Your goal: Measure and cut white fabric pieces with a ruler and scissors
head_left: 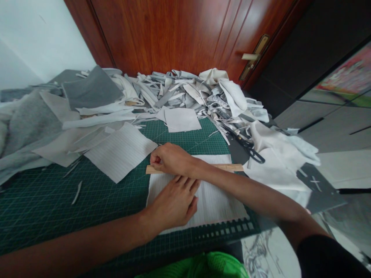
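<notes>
A white ribbed fabric piece (214, 202) lies on the green cutting mat (72, 200). A wooden ruler (228, 167) lies across its upper part. My left hand (174, 202) presses flat on the fabric just below the ruler, fingers stretched out. My right hand (169, 159) reaches across over my left, fingers pinched together at the ruler's left end on something I cannot make out.
A second ribbed white piece (121, 152) lies to the left, a plain square (182, 119) behind. A heap of grey and white scraps (185, 92) sits at the mat's far edge by a wooden door (174, 34). Black scissors (249, 148) lie to the right. Grey cloth (26, 127) lies at left.
</notes>
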`<action>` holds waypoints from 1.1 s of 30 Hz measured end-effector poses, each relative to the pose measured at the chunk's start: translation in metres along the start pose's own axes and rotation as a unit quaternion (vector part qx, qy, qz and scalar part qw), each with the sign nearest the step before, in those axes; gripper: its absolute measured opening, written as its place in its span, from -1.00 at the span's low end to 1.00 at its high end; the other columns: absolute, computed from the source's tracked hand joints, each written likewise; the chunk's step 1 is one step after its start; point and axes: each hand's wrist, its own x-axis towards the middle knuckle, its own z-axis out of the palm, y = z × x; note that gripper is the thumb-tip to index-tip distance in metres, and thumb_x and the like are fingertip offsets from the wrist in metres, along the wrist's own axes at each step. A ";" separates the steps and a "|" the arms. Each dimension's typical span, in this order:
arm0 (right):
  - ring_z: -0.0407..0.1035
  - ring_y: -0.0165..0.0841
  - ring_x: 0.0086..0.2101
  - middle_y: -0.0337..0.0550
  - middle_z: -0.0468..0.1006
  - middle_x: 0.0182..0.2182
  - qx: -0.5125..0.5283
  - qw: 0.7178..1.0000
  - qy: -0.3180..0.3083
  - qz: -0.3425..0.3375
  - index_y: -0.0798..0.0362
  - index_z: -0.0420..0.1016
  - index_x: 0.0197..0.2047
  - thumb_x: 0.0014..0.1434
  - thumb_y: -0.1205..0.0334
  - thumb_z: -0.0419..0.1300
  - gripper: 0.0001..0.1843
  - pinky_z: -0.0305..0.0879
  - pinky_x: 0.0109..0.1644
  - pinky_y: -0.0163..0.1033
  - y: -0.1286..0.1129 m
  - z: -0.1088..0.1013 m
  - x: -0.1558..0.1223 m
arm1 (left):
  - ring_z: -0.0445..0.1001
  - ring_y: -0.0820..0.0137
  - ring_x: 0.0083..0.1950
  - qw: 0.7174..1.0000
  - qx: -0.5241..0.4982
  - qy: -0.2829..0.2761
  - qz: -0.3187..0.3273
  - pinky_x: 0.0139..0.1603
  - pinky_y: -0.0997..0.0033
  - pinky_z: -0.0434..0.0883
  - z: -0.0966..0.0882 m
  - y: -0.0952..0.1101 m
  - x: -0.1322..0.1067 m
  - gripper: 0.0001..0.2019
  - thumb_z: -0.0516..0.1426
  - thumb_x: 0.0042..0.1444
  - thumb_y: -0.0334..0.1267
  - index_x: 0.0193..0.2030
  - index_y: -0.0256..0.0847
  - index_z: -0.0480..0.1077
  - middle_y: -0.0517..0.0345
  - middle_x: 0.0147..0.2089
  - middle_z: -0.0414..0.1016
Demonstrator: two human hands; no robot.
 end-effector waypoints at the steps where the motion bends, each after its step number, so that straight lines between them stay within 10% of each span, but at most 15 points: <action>1: 0.40 -0.41 -0.37 -0.20 0.63 -0.41 -0.001 1.000 -0.001 -0.002 0.09 0.66 -0.33 0.22 0.42 0.22 -0.82 0.09 -0.31 -0.29 0.000 0.000 0.000 | 0.44 0.07 0.28 1.000 0.004 0.000 0.002 0.31 0.11 0.30 -0.001 0.000 0.000 -0.49 -0.01 0.40 -0.14 0.35 -0.43 0.36 -0.22 0.27 0.51; 33: 0.36 -0.42 -0.40 -0.21 0.60 -0.43 -0.010 1.000 -0.014 0.000 0.10 0.66 -0.33 0.24 0.39 0.23 -0.83 0.11 -0.28 -0.30 0.013 -0.017 -0.021 | 0.40 0.03 0.35 1.000 0.026 -0.008 0.013 0.37 0.01 0.26 0.000 -0.001 0.000 -0.45 -0.06 0.44 -0.14 0.41 -0.45 0.32 -0.28 0.38 0.41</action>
